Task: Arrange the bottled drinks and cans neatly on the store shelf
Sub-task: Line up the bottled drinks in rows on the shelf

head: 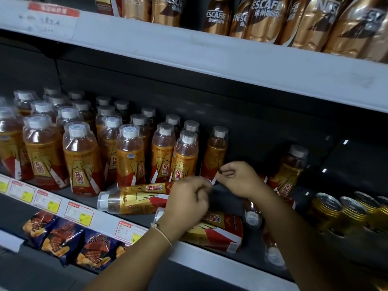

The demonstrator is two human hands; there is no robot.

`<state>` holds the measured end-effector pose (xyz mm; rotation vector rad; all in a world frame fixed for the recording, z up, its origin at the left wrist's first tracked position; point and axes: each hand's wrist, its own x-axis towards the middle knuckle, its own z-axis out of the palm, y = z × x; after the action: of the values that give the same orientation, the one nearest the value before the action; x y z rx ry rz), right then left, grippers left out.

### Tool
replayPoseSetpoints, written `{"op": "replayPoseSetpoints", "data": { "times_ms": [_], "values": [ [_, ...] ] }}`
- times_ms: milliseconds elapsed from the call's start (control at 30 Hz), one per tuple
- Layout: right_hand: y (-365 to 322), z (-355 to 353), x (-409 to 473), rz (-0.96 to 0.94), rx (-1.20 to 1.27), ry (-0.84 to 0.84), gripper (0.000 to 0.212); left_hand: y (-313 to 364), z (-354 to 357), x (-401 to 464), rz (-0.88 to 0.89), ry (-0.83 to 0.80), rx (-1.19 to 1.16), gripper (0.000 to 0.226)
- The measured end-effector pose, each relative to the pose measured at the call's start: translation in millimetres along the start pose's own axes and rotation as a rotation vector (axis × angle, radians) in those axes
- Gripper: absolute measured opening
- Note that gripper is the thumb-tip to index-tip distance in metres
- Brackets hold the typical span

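Rows of upright orange energy-drink bottles (81,162) with white caps fill the left of the dark shelf (262,131). One bottle (134,199) lies on its side at the front, cap to the left. My left hand (186,202) curls over its base end. A second bottle (218,229) lies in front, partly under my left wrist. A third lying bottle (252,217) shows beneath my right forearm. My right hand (239,177) pinches the lower side of an upright bottle (215,152) at the end of the rows. Another upright bottle (291,171) stands alone to the right.
Gold cans (340,211) lie at the right of the shelf. Brown coffee bottles (262,19) stand on the shelf above. Snack bags (65,238) hang below the price-tag rail (79,213). Dark bare shelf shows between the two upright bottles on the right.
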<state>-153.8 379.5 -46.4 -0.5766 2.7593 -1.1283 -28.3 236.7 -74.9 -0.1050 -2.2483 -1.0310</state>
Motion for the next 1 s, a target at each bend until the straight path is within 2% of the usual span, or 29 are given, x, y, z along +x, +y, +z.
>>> {"op": "replayPoseSetpoints", "data": {
  "times_ms": [100,167,233,367,467,667,767,833,933,1000],
  "values": [
    [-22,-6,-34,-0.096,-0.102,-0.292,0.038,-4,-10,-4,-0.102,0.121,-0.235,0.034],
    [-37,-9,-54,-0.127,-0.219,-0.530,0.052,-4,-15,-7,-0.184,0.158,-0.325,0.032],
    [-47,-8,-66,-0.155,-0.391,-0.644,0.066,-4,-17,-7,-0.242,0.183,-0.373,0.030],
    [-51,6,-73,-0.186,-0.595,-0.582,0.077,-5,-18,-3,-0.298,0.139,-0.376,0.039],
    [-41,15,-77,-0.179,-0.587,-0.528,0.073,-7,-20,-5,-0.302,0.114,-0.350,0.044],
    [-18,9,-86,-0.146,-0.364,-0.445,0.076,-14,-28,-10,-0.298,0.111,-0.270,0.037],
    [-5,1,-90,-0.075,-0.166,-0.409,0.078,-12,-33,-11,-0.269,0.150,-0.275,0.037],
    [5,-4,-94,-0.039,-0.023,-0.380,0.081,-9,-35,-11,-0.257,0.173,-0.325,0.030],
    [13,-2,-102,-0.039,0.187,-0.299,0.068,3,-31,-9,-0.283,0.115,-0.516,0.012],
    [15,5,-106,-0.037,0.301,-0.226,0.063,12,-24,-7,-0.275,0.074,-0.652,0.019]
  ]
}}
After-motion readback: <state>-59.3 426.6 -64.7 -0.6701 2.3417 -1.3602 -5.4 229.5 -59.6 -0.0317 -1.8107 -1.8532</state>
